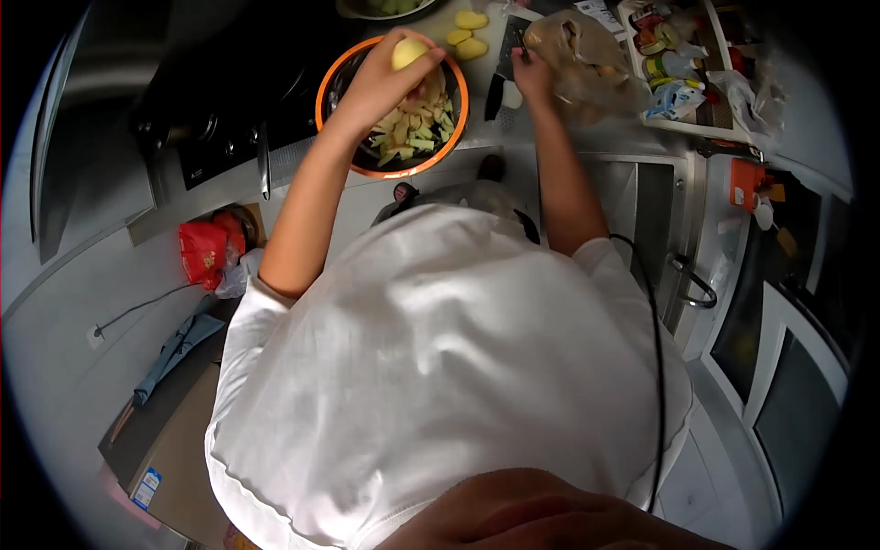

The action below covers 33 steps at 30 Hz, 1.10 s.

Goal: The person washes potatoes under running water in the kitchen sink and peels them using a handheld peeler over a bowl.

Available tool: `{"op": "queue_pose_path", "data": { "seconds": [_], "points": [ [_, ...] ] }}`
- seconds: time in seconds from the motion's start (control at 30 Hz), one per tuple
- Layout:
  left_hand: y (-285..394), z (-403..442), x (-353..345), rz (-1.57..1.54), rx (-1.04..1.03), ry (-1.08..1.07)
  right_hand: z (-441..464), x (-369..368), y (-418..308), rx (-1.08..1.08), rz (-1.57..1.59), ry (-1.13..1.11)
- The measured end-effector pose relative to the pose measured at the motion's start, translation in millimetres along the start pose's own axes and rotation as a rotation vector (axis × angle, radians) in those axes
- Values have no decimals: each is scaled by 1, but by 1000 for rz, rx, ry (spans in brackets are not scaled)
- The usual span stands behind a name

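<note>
My left hand (385,81) is wrapped round a peeled potato (409,52), above an orange-rimmed bowl (464,101). Inside the bowl lie many pale cut pieces (417,128), some edged with dark skin. My right hand (533,78) is closed beside a kitchen knife (495,97) with a dark handle and grey blade. What its fingers pinch is too small to make out. Several peeled yellow potatoes (470,48) rest on the pale cutting board (492,26) between my hands. A crumpled plastic bag (587,69) lies just right of my right hand.
The dark stove (229,101) is left of the bowl. Another bowl (385,9) with pale green pieces stands at the back. On the right, a rack (678,64) carries bottles and packets, with a sink (642,197) nearer to me. A dark cable (658,348) hangs along my right side.
</note>
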<state>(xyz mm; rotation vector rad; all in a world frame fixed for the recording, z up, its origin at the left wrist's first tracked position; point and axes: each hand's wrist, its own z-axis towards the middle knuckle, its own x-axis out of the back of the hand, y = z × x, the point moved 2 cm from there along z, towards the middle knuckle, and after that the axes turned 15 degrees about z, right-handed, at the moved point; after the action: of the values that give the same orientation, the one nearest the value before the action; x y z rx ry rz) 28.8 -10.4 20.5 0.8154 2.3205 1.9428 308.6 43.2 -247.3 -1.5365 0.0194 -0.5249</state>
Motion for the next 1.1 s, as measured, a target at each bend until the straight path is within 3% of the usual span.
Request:
{"op": "queue_pose_path", "data": {
  "seconds": [0.07,0.1,0.17,0.3,0.37,0.4,0.47,0.63,0.67,0.73,0.87,1.03,1.1],
  "points": [
    [-36,70,-6,295,-226,80,20,-15,4,-21,-98,48],
    [-22,88,-12,306,-222,77,29,-22,4,-36,-202,92],
    [15,130,-27,841,59,-120,45,-33,12,-90,-221,120],
    [-62,226,-45,1050,-146,-185,66,-37,17,-150,-371,155],
    [-87,252,-49,1173,123,-381,68,-34,18,-171,-420,96],
    [-101,264,-52,1175,121,-388,69,-32,19,-181,-471,35],
    [-133,279,-55,1082,401,-453,66,-29,22,-158,-431,49],
    [-147,291,-69,1047,480,-537,63,-26,20,-198,-447,22],
    [-152,292,-73,1047,478,-544,62,-26,22,-187,-450,29],
    [-145,288,-78,955,357,-323,64,-19,20,-181,-437,6],
    [-141,289,-82,1097,209,-354,68,-14,21,-166,-477,-100],
    [-141,291,-84,1066,242,-386,67,-13,22,-135,-485,-144],
    [-126,281,-81,1082,161,-377,65,-13,20,-129,-487,-166]
  ]
}}
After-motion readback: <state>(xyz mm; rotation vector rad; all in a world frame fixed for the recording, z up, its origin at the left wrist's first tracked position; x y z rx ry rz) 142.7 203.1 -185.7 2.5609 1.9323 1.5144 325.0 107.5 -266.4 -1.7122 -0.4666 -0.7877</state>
